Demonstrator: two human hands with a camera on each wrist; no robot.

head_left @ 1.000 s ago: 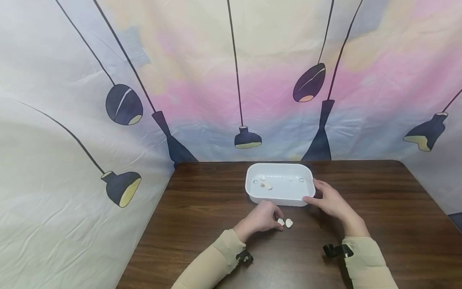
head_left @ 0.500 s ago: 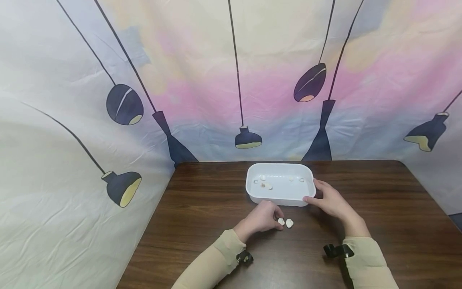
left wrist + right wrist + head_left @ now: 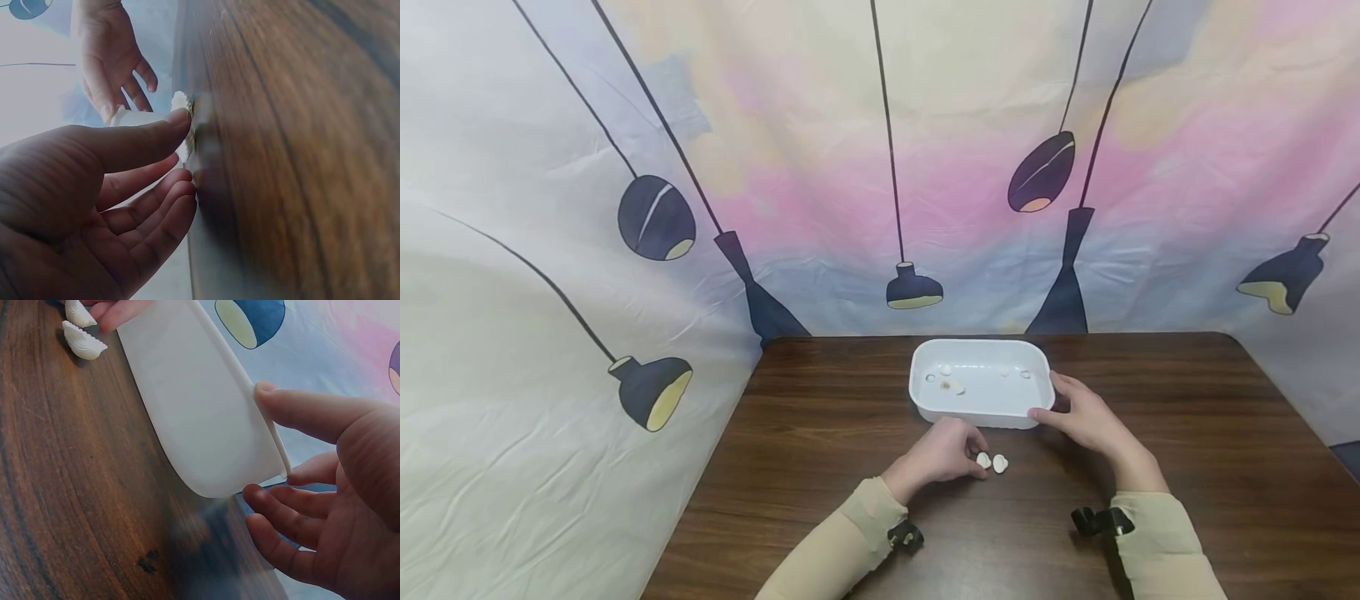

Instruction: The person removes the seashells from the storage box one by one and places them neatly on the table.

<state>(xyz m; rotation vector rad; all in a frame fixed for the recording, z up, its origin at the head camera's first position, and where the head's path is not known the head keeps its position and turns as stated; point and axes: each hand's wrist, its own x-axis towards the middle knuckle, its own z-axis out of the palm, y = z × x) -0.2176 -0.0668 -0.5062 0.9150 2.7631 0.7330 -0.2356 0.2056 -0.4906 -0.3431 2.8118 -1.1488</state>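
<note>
Two small white ridged seashells lie side by side on the wooden table in front of a white plastic basin (image 3: 977, 417). My left hand (image 3: 942, 452) is at the left seashell (image 3: 983, 460), its thumb and fingertips on either side of it. The right seashell (image 3: 1001, 463) rests close beside it, its ribbed edge plain in the right wrist view. At the basin's right end, my right hand (image 3: 1093, 425) holds the corner, with the thumb (image 3: 269, 394) on the rim and the fingers at the end wall. The palm hides part of the grip in the head view.
Inside the basin lie several small pale pieces, among them a brownish-white shell (image 3: 957, 387). The dark wooden table (image 3: 820, 392) ends at a fabric backdrop (image 3: 820, 208) printed with lamps. A black wrist mount (image 3: 1101, 522) sits on the right sleeve.
</note>
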